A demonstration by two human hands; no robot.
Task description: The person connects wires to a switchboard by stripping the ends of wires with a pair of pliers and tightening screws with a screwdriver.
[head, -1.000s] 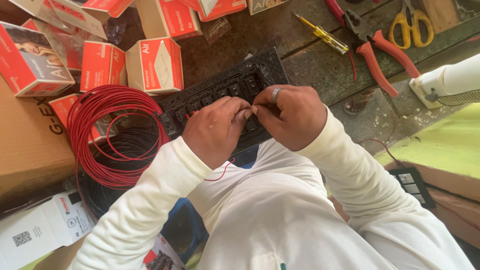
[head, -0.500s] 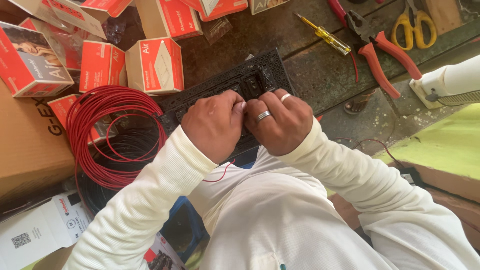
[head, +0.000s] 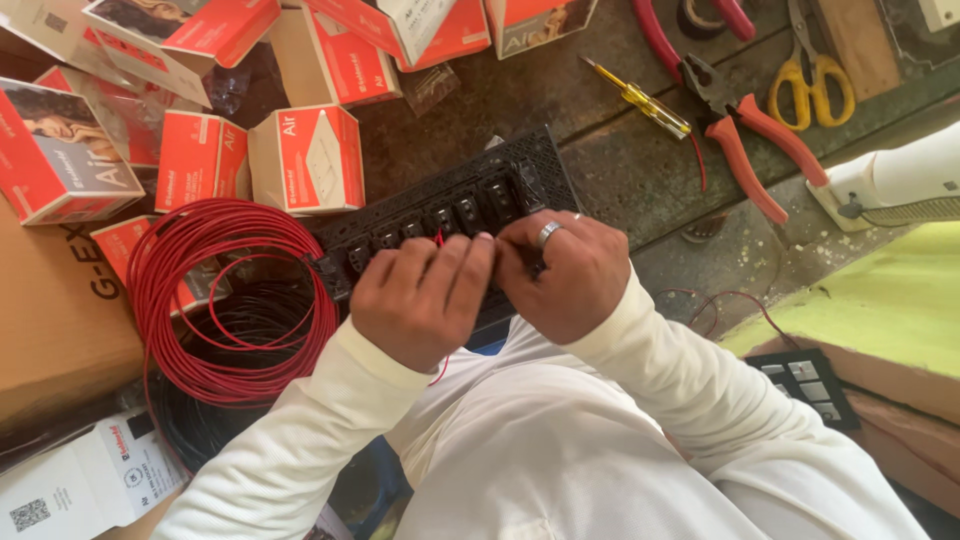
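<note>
A long black switch panel (head: 455,205) with a row of switch modules lies tilted across my lap. My left hand (head: 420,298) is curled over its near edge and pinches a thin red wire (head: 438,238) that sticks up by the modules. My right hand (head: 565,270), with a ring on one finger, is closed against the panel right beside the left, fingertips meeting it. What the right fingertips hold is hidden. A loose end of red wire hangs below my left wrist.
A coil of red wire (head: 225,300) lies over black wire at the left. Several red-and-white boxes (head: 305,158) crowd the far left. A yellow screwdriver (head: 640,98), red pliers (head: 745,140) and yellow scissors (head: 812,75) lie beyond. A small black switch plate (head: 808,385) sits at the right.
Both hands have slid a little toward me along the panel and drawn closer together. The red wire now shows between my left fingers. The view has shifted slightly.
</note>
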